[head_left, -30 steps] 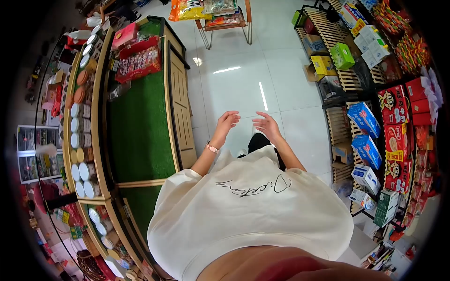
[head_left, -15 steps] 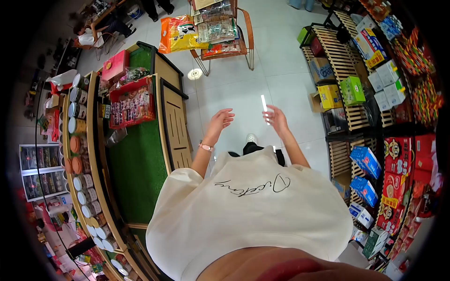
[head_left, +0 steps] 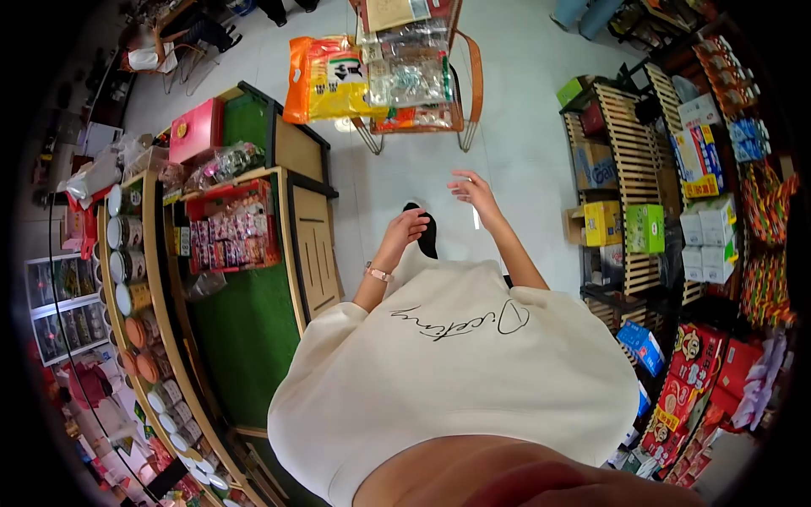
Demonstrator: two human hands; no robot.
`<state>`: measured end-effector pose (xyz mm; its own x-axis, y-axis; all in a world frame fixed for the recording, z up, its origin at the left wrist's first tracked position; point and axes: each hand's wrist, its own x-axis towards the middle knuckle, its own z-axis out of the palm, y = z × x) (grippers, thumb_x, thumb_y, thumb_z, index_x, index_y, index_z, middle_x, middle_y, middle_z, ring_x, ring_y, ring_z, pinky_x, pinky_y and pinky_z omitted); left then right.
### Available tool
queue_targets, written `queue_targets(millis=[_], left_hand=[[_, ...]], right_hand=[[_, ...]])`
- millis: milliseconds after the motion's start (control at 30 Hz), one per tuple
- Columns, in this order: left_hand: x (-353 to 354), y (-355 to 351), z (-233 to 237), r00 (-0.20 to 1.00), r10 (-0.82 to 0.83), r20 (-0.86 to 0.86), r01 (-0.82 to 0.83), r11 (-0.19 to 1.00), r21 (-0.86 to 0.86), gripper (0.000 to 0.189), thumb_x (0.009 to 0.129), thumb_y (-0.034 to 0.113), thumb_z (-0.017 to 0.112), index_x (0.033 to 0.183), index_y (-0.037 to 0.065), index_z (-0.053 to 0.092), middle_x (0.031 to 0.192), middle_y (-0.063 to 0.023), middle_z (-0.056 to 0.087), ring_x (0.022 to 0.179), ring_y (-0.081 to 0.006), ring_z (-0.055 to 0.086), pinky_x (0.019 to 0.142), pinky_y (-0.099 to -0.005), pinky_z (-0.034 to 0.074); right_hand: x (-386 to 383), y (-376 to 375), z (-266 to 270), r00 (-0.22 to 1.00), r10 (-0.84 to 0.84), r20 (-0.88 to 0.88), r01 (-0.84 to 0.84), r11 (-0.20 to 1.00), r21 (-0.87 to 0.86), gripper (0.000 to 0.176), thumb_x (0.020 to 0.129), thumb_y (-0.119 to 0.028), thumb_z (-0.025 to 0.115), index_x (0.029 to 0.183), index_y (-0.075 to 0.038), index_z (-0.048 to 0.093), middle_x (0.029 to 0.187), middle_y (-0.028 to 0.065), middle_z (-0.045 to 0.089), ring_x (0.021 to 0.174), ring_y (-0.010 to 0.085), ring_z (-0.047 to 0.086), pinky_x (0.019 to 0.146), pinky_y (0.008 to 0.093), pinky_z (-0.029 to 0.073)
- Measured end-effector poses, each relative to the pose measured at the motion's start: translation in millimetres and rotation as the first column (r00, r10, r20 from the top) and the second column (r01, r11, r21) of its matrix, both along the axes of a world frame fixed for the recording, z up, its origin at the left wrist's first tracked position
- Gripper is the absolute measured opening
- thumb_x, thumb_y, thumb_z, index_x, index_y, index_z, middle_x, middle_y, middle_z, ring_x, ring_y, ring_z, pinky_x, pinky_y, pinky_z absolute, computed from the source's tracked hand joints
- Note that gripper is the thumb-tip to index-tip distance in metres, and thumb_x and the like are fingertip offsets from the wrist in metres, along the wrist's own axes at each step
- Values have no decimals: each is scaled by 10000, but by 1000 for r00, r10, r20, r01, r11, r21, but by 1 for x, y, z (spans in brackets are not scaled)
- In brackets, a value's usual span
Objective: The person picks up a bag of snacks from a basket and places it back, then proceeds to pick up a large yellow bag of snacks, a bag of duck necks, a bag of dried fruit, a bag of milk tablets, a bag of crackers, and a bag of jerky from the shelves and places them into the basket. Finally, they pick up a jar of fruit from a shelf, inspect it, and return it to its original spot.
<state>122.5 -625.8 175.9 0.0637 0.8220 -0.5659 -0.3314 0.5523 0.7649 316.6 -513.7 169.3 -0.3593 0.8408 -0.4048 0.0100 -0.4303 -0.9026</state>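
My left hand is held in front of my body, a pale watch on its wrist, fingers loosely extended and nothing in it. To its right, my right hand hangs in the air with its fingers apart and holds nothing. Neither hand touches anything. Ahead of both stands a chair loaded with packaged goods, among them an orange and yellow bag and clear plastic packs.
On the left, a shelf unit with green lining bears a red crate of small packets, a pink box and jars. Slatted racks with boxes line the right. A seated person is at the far left.
The chair and its bags appear closer, and the side shelves have shifted in view. My hands are nearer each other, the right one further forward. A dark shoe shows where a pale one did.
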Motion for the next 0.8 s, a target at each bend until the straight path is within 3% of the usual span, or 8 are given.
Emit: queue_targets(millis=[100,167,300,433,533,667,767,800], left_hand=[[-35,63,-6,999,34,31,-36,998,50,367,905,291,408,1158,49,517,993,-30,605,852,-85,547,773,-224,431],[-54,99,17,998,49,43,-52,996,67,363,900,297,416,1157,65,523,992,-28,607,858,-82,544,771,-226,425],[-103,160,16,996,-29,-88,25,998,-51,399,889,332,449,1188,73,504,990,-26,605,868,-86,544,788,-239,413],[-127,212,24,991,-44,-125,43,999,-10,393,894,287,442,1220,69,462,991,-36,608,865,-86,549,778,-234,417],[-122,277,19,994,-46,-100,43,998,-35,385,899,247,431,1240,70,430,996,-41,609,862,-86,554,765,-236,425],[-111,353,32,991,-62,-115,62,998,-11,374,908,231,420,1249,79,419,1008,-42,608,868,-83,556,770,-229,429],[-99,417,28,1000,15,-15,-15,1000,11,365,901,246,441,1229,86,441,993,-41,615,864,-97,562,778,-239,446],[-95,435,30,999,47,23,-48,999,7,362,897,249,448,1222,90,449,978,-40,621,856,-100,564,775,-241,452]], right_hand=[[-29,55,-7,997,-79,3,79,994,-72,287,862,-205,441,1113,-95,526,950,48,623,832,118,567,767,245,433],[-47,84,-3,995,-69,-67,63,994,-93,279,865,-208,449,1108,-94,529,939,46,622,823,116,569,755,242,438],[-88,166,16,999,-31,-20,29,998,-59,257,882,-207,439,1090,-86,531,915,45,620,813,115,573,739,244,450],[-115,216,20,988,-57,-141,46,996,-78,236,880,-187,443,1064,-77,541,910,40,620,798,110,575,732,246,450],[-135,274,-12,992,-15,-129,-6,987,-158,237,881,-175,438,1064,-67,541,916,39,619,791,103,570,725,246,451],[-139,347,3,990,-7,-143,-7,996,-94,224,872,-155,454,1057,-69,545,922,40,618,770,90,561,698,234,449],[-133,422,2,982,-125,-140,123,992,-18,194,834,-115,475,995,-52,563,862,36,619,706,85,552,622,226,451],[-131,451,-4,982,-139,-127,152,983,100,215,811,-95,481,1004,-51,564,851,35,619,685,86,546,599,230,454]])
